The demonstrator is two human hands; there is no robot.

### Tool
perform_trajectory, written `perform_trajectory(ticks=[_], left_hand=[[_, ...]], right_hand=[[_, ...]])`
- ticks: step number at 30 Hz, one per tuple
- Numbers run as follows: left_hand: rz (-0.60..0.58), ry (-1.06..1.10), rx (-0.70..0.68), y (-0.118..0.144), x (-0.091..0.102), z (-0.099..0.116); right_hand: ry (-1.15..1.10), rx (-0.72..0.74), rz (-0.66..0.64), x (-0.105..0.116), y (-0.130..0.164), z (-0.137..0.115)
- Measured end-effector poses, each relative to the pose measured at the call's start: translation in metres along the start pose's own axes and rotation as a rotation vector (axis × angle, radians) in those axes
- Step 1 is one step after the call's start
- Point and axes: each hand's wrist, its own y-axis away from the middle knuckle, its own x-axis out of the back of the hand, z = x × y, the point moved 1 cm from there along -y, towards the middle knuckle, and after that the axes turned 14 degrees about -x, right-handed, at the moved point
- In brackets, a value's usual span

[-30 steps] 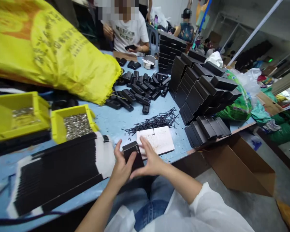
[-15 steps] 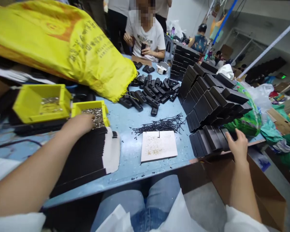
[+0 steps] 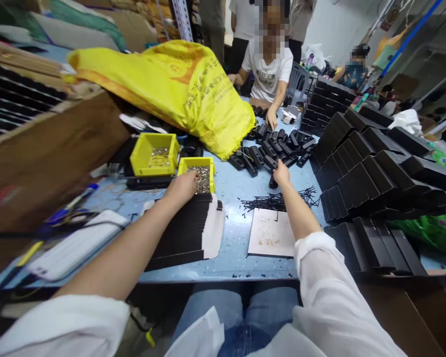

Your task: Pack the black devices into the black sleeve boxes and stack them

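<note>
At yellow bin (image 3: 199,168) | left hand (image 3: 183,187) grip unclear | right hand (image 3: 281,174) fingertips hidden among black clips (image 3: 271,148)

Bare table (image 3: 230,248) lies open near the middle, between the flat black stack (image 3: 182,233) on the left and the white tile (image 3: 270,233). Stacked black boxes (image 3: 375,173) wall the right side. Far off, the yellow sack (image 3: 178,89) and two yellow bins (image 3: 154,154) block the left.
</note>
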Motion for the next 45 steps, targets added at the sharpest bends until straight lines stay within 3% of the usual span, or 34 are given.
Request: perform_trajectory(ticks=[2, 4, 7, 10, 13, 16, 21, 24, 28, 33, 35, 37, 41, 43, 45], left_hand=[[0.042, 0.033, 0.034, 0.018, 0.005, 0.014], [0.088, 0.225, 0.098, 0.049, 0.000, 0.039], [0.055, 0.719, 0.263, 0.106, -0.029, 0.084], [-0.027, 0.950, 0.350, 0.146, -0.068, 0.118], [-0.060, 1.006, 0.356, 0.154, -0.098, 0.129], [-0.044, 1.031, 0.360, 0.149, -0.110, 0.125], [-0.028, 1.100, 0.385, 0.162, -0.105, 0.125], [0.005, 1.122, 0.378, 0.176, -0.094, 0.134], [0.028, 1.150, 0.328, 0.180, -0.085, 0.147], [0.041, 1.120, 0.291, 0.186, -0.092, 0.156], [0.039, 1.038, 0.258, 0.192, -0.092, 0.151], [0.001, 0.835, 0.128, 0.196, -0.081, 0.135], [-0.108, 0.043, -0.237, 0.202, -0.034, 0.065], [-0.216, -0.261, -0.242, 0.204, -0.014, 0.027], [-0.320, -0.408, -0.240, 0.201, -0.001, 0.002]], right_hand=[[-0.063, -0.023, -0.034, 0.014, 0.024, 0.023], [-0.158, -0.049, -0.112, 0.024, 0.064, 0.055], [-0.303, -0.093, -0.183, 0.021, 0.126, 0.096], [-0.420, -0.102, -0.041, 0.007, 0.160, 0.110], [-0.419, -0.090, 0.055, -0.001, 0.163, 0.099], [-0.468, -0.120, 0.013, 0.008, 0.166, 0.077], [-0.941, -0.039, -0.172, 0.031, 0.215, 0.035], [-1.244, 0.041, -0.163, 0.029, 0.248, 0.012], [-1.451, -0.099, -0.162, 0.012, 0.265, -0.001], [-1.521, -0.211, -0.116, 0.001, 0.267, 0.005], [-1.479, -0.211, -0.108, 0.000, 0.268, 0.012], [-1.330, -0.131, -0.085, -0.001, 0.269, 0.025], [-0.738, 0.108, -0.167, -0.003, 0.254, 0.059], [-0.547, 0.033, -0.232, -0.006, 0.236, 0.074], [-0.442, -0.109, -0.178, -0.008, 0.215, 0.085]])
